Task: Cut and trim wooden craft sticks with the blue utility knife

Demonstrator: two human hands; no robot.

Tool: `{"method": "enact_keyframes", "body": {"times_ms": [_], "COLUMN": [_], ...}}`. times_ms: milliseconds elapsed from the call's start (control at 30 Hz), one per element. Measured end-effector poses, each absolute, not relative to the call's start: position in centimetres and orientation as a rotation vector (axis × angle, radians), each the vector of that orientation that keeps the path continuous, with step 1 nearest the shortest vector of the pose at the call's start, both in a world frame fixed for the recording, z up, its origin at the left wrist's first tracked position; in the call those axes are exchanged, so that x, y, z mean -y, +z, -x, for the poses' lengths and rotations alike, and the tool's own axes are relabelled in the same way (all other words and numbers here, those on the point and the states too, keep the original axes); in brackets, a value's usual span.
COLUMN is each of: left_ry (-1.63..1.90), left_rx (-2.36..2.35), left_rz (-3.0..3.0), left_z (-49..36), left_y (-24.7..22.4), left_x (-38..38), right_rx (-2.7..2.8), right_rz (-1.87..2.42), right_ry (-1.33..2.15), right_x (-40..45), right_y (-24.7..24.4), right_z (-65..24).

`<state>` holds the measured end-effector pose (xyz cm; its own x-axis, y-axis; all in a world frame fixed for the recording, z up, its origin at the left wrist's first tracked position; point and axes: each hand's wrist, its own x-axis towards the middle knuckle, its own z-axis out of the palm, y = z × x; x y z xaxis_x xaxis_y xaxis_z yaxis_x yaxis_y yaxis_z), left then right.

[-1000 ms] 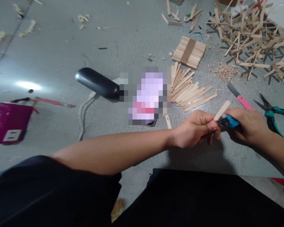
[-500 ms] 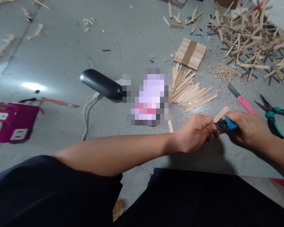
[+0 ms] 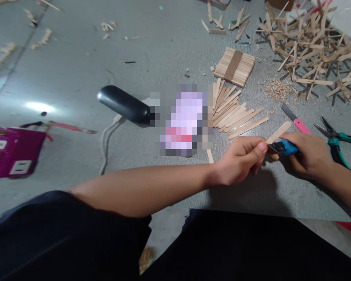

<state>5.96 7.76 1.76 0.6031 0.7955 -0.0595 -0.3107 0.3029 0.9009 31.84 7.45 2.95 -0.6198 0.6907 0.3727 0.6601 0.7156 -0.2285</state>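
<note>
Between the thumb and fingers of my left hand (image 3: 245, 158) is one end of a wooden popsicle stick (image 3: 279, 132), its free end slanting up to the right. My right hand (image 3: 310, 154) is closed around a blue utility knife (image 3: 289, 147) with a dark metal head. The knife's blade end lies against the stick, close to my left thumb. Loose popsicle sticks (image 3: 236, 113) are fanned out just beyond my hands. Behind them lies a bundle of sticks (image 3: 234, 66) with a brown paper band.
Pliers (image 3: 333, 136) and a pink folding knife (image 3: 301, 125) lie right. Beyond them are wood shavings (image 3: 279, 90) and a heap of crossed sticks (image 3: 310, 50). A blurred-out phone-like object (image 3: 187, 117), a black case (image 3: 124, 104) with a cable and a purple power strip (image 3: 16, 152) lie left.
Both hands have shifted slightly, the stick and utility knife moving a little up and to the right. My left thumb now shows more plainly on the stick.
</note>
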Motion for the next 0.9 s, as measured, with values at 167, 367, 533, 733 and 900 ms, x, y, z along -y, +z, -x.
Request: {"method": "enact_keyframes", "body": {"times_ms": [167,367,533,733,900], "left_ry": [0.767,0.727,0.74,0.797,0.743], "left_rx": [-0.511,-0.51,-0.52,-0.517,-0.55], "left_rz": [-0.976,-0.956,-0.953,-0.961,-0.968], "left_z": [-5.96,-5.85,-5.87,-5.85,-5.61], "left_y": [2.08,2.67,2.66,2.28,2.26], "left_x": [-7.91,-8.06,-8.03,-7.85,-7.78], "right_rx": [2.469,2.462,2.447,2.437,2.445], "right_rz": [1.007,1.032,1.006,1.003,1.006], "right_ry": [0.108,0.108,0.127,0.101,0.073], "right_x": [-7.62,-7.52,-7.69,-7.67,-7.64], "right_y": [3.14,2.8,2.99,3.14,3.05], "right_z": [-31.74,-31.98,-31.9,-31.79,-31.71]}}
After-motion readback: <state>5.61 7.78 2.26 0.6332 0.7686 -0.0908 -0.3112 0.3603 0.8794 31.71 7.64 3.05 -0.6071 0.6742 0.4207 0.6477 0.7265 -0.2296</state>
